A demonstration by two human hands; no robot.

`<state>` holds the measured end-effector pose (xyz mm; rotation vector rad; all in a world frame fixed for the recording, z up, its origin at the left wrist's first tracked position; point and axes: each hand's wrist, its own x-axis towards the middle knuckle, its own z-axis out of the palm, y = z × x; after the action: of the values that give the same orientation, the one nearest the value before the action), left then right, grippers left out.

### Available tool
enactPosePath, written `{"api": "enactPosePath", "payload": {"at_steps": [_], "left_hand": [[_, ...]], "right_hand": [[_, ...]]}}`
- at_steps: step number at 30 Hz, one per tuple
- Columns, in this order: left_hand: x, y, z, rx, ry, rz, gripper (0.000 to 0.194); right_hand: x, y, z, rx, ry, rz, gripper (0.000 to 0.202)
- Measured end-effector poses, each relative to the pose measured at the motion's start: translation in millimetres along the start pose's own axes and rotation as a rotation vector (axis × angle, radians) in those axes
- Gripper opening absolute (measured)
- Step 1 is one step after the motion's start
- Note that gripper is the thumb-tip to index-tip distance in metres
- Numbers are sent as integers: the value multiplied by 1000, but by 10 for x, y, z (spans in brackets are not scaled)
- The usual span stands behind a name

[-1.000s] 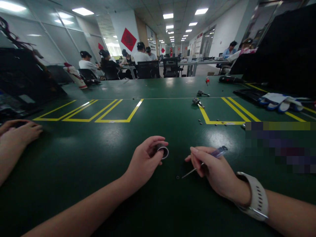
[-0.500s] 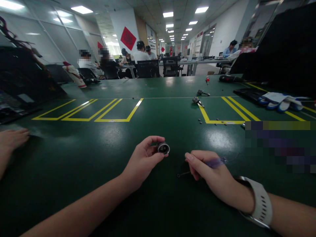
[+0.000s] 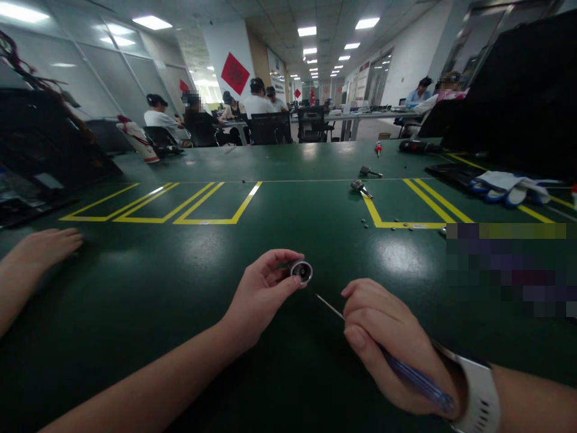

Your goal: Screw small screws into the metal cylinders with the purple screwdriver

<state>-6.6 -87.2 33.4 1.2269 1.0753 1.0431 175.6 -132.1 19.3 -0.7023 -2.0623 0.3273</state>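
My left hand (image 3: pixel 256 294) grips a small metal cylindrical part (image 3: pixel 302 273) between thumb and fingers, its round open end turned toward me. Dark hollow space with a small round feature shows inside its rim. To the right, my right hand (image 3: pixel 383 343) is closed around a screwdriver (image 3: pixel 417 380) with a translucent blue-purple handle. Its thin metal shaft (image 3: pixel 330 308) points up and left, and the tip is just below and right of the metal part, apart from it. A pale watch strap (image 3: pixel 480 391) is on my right wrist.
Another person's hand (image 3: pixel 42 249) rests on the green table (image 3: pixel 180 276) at left. Several small nuts (image 3: pixel 393 228) lie by yellow tape. Beyond are two metal parts (image 3: pixel 362 188), a red-handled tool (image 3: pixel 378 148), gloves (image 3: pixel 511 185) and a power tool (image 3: pixel 419 147).
My right hand has turned, so the screwdriver's handle now lies lower and its tip points up-left. The other person's hand has slid right. My left hand has barely moved.
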Motion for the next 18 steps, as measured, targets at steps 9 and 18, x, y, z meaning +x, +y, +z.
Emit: {"api": "enactPosePath", "payload": {"at_steps": [9,18], "left_hand": [[8,-17,-5,16,13,-15,30],[31,28,-19,-22,110,-45,33]], "right_hand": [[29,13,22,99,6,233,27],[142,152,7,507,-178,771,18]]}}
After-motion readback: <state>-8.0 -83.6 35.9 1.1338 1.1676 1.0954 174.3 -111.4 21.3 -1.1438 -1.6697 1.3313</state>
